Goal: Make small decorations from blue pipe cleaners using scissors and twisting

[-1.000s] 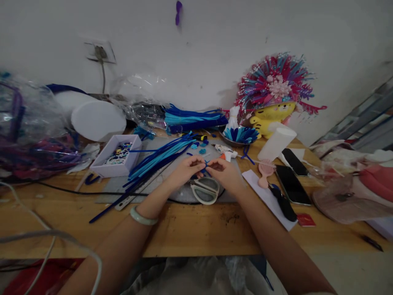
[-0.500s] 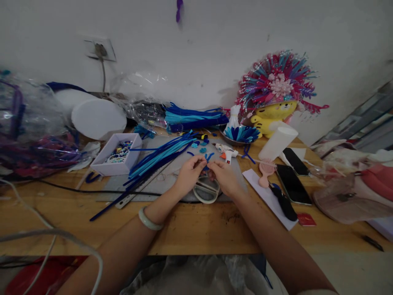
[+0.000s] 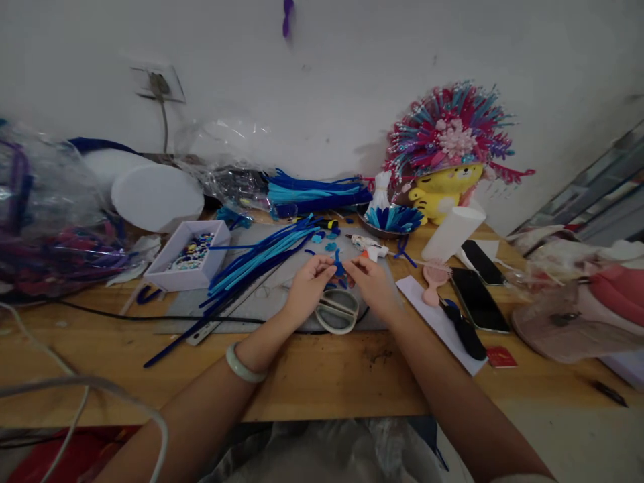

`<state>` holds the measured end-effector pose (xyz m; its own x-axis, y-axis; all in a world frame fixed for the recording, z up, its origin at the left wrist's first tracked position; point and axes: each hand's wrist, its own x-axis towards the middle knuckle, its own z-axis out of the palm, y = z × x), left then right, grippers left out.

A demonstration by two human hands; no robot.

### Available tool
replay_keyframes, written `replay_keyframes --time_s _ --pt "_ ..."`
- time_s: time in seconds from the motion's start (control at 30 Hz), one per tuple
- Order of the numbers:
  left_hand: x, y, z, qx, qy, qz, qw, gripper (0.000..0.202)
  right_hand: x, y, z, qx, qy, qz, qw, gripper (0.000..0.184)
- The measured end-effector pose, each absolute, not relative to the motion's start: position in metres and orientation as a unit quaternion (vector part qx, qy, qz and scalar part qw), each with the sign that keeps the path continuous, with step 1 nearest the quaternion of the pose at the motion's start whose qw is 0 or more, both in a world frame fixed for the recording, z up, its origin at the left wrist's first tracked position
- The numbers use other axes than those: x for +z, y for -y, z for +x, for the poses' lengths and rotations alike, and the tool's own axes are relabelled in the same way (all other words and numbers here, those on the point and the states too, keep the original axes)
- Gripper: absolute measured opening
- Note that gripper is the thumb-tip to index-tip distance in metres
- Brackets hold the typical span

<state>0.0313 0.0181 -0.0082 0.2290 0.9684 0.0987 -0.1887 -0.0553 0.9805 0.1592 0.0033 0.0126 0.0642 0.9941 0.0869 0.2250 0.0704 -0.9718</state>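
Observation:
Between my fingertips is a small blue pipe-cleaner piece point(image 3: 339, 263), bent and partly hidden by the fingers. My left hand point(image 3: 312, 280) pinches it from the left, with a pale bangle on that wrist. From the other side my right hand point(image 3: 368, 278) pinches it too. Just below them lie the light-handled scissors point(image 3: 337, 323), their blades hidden under the hands. Long blue pipe cleaners point(image 3: 261, 258) are spread to the left on a grey cutting mat point(image 3: 296, 268). Small blue pieces point(image 3: 318, 238) and a white glue gun point(image 3: 369, 247) sit beyond the hands.
A white box of beads point(image 3: 211, 265) and a metal ruler point(image 3: 201, 332) are on the left. To the right stand a dish point(image 3: 390, 233) of blue pieces, a white roll point(image 3: 455, 231), a pink brush point(image 3: 435, 278) and a phone point(image 3: 480, 300). A black cable point(image 3: 151, 315) crosses the table.
Both hands stay at about the same place. The blue piece between them has turned or been bent and now shows a single upright end. The view has shifted slightly.

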Motion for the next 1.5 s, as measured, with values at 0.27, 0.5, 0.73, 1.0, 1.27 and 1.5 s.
replay_keyframes --time_s 0.27,0.5,0.73,1.0,1.27,1.5 --pt "0.0 -0.021 0.023 0.45 -0.399 0.595 0.533 0.006 0.011 -0.005 0.166 0.343 0.64 -0.557 0.404 0.019" --pt "0.0 -0.015 0.031 0.499 -0.387 0.468 0.618 0.004 0.013 -0.001 0.154 0.438 0.576 -0.537 0.435 0.017" --pt "-0.003 -0.005 0.041 0.58 -0.326 0.356 0.657 0.012 -0.002 -0.002 0.137 0.55 0.441 -0.466 0.535 0.023" --pt "-0.008 -0.01 0.041 0.569 -0.373 0.414 0.604 0.011 0.0 -0.003 0.146 0.49 0.488 -0.508 0.513 0.02" --pt "-0.007 -0.012 0.037 0.545 -0.389 0.39 0.633 0.009 -0.005 -0.001 0.148 0.365 0.607 -0.541 0.454 0.02" --pt "-0.002 -0.006 0.036 0.505 -0.326 0.339 0.724 0.007 0.002 0.002 0.149 0.483 0.51 -0.501 0.505 0.021"
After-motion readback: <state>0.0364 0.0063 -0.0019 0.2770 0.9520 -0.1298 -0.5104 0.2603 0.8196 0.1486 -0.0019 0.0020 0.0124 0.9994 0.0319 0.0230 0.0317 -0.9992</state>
